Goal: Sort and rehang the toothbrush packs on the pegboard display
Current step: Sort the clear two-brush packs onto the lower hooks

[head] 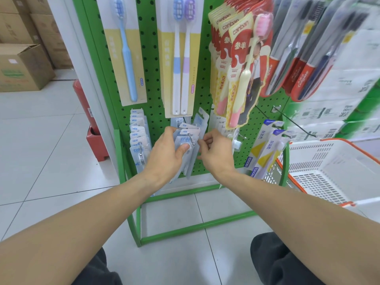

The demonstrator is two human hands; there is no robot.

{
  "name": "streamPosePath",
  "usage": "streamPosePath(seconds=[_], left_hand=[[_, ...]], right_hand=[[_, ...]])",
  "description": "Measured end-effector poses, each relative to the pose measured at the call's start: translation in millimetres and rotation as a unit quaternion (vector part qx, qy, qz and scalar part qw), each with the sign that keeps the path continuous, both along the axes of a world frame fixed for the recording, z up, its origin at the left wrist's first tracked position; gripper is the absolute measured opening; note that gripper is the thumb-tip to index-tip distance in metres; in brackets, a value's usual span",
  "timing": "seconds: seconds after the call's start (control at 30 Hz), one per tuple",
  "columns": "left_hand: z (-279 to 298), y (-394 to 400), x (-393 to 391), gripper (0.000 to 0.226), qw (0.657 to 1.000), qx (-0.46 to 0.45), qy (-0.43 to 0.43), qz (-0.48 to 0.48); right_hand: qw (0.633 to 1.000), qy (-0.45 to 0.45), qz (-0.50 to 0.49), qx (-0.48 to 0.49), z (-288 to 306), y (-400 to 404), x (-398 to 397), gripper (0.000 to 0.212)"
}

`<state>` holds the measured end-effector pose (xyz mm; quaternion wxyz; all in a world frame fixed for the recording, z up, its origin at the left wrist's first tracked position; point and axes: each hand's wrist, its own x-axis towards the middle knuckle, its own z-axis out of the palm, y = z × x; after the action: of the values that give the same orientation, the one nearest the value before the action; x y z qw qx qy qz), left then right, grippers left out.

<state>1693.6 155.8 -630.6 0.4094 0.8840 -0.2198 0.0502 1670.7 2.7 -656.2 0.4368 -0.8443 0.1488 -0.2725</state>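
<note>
Two bare forearms reach up from dark trousered knees over glossy pale floor tiles toward the green perforated metal pegboard. At its lower middle, the left hand grips a fanned bunch of clear, flat toothbrush packs, thumb pressed on the front pack, fingers curled behind. Just right of it, the right hand pinches a pack's edge with bent fingertips beside a thin steel hook. Left of the bunch hangs a row of matching packs. Higher on the board hang long cream card packs. Right of the board stands a white slotted plastic basket.
</note>
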Motion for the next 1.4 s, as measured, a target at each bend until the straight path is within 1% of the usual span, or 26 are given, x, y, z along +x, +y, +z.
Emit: streamPosePath(seconds=[0.07,0.17,0.37,0.5,0.53,0.63,0.7,0.77,0.87,0.9,0.97,1.0,1.03,1.1,1.17,1.2,1.23,1.3,1.33,1.4], left_hand=[[0,-1,-1,0.049,1.000,-0.001,0.003,0.004],[0,-1,-2,0.050,1.000,0.002,0.004,0.004],[1,-1,-6,0.050,1.000,0.007,0.017,-0.001],[2,-1,-9,0.050,1.000,0.009,0.030,-0.001],[2,0,-10,0.053,0.999,0.018,0.029,0.005],[7,5,-21,0.063,0.996,0.089,0.014,0.020],[9,10,-32,0.063,0.995,0.098,0.012,-0.007],[8,17,-42,0.059,0.995,0.080,0.019,-0.049],[4,27,-50,0.051,0.993,0.040,0.063,-0.097],[3,29,-50,0.047,0.991,0.024,0.084,-0.105],[2,33,-46,0.034,0.987,-0.027,0.120,-0.099],[2,35,-42,0.026,0.986,-0.052,0.131,-0.092],[2,36,-39,0.017,0.984,-0.065,0.138,-0.087],[2,37,-35,0.006,0.986,-0.057,0.131,-0.089],[2,36,-35,0.007,0.986,-0.050,0.128,-0.094],[1,35,-35,0.007,0.985,-0.050,0.131,-0.097],[1,34,-36,0.007,0.984,-0.052,0.132,-0.103],[1,32,-38,0.008,0.982,-0.059,0.137,-0.115],[2,30,-39,0.008,0.979,-0.071,0.147,-0.120],[4,26,-42,0.010,0.969,-0.105,0.182,-0.133]], right_hand=[[1.000,0.009,-0.001,-0.017,2,1,-10,0.025],[0.998,0.045,-0.006,-0.035,3,-1,-27,0.015],[0.992,0.126,0.010,0.023,10,-3,-64,0.008],[0.982,0.182,0.027,0.033,18,-2,-77,0.012],[0.979,0.199,0.037,0.029,19,-3,-80,0.014],[0.969,0.235,0.077,-0.013,23,-2,-85,0.019],[0.965,0.237,0.104,-0.035,22,-3,-85,0.018],[0.961,0.232,0.144,-0.032,20,-4,-85,0.017],[0.951,0.220,0.215,0.024,19,-3,-84,0.011],[0.945,0.220,0.238,0.045,21,-2,-85,0.015],[0.930,0.228,0.280,0.064,24,0,-85,0.039],[0.923,0.234,0.296,0.069,25,1,-85,0.045],[0.918,0.240,0.306,0.075,24,1,-85,0.043],[0.908,0.250,0.319,0.100,24,2,-85,0.029],[0.904,0.250,0.318,0.138,26,2,-85,0.019],[0.906,0.242,0.310,0.160,27,2,-86,0.017],[0.909,0.231,0.299,0.175,28,1,-86,0.021],[0.923,0.204,0.286,0.157,30,-1,-86,0.033],[0.930,0.193,0.283,0.136,30,-2,-86,0.035],[0.936,0.183,0.279,0.113,29,-5,-86,0.031]])
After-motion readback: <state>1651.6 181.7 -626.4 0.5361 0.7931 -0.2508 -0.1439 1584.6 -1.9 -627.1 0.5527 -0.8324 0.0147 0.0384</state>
